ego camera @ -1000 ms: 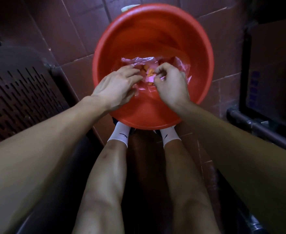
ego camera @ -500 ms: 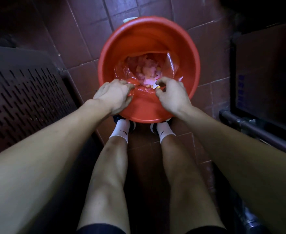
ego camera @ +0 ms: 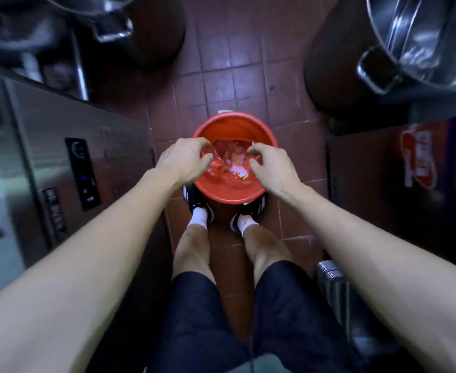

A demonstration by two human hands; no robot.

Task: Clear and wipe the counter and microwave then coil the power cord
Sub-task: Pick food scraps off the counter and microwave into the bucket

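Head view risen, both hands [ego camera: 186,164] still pinching bag [ego camera: 231,157]

A clear plastic bag [ego camera: 232,160] of orange scraps (mouth held open) sits inside the red bucket [ego camera: 235,130] on the floor.

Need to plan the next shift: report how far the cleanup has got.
Done: scraps sit in a clear plastic bag inside the red basin on the floor. In hand: left hand and right hand each grip the bag's edge. Left: no counter, microwave or power cord is in view, so wiping and coiling cannot be confirmed.
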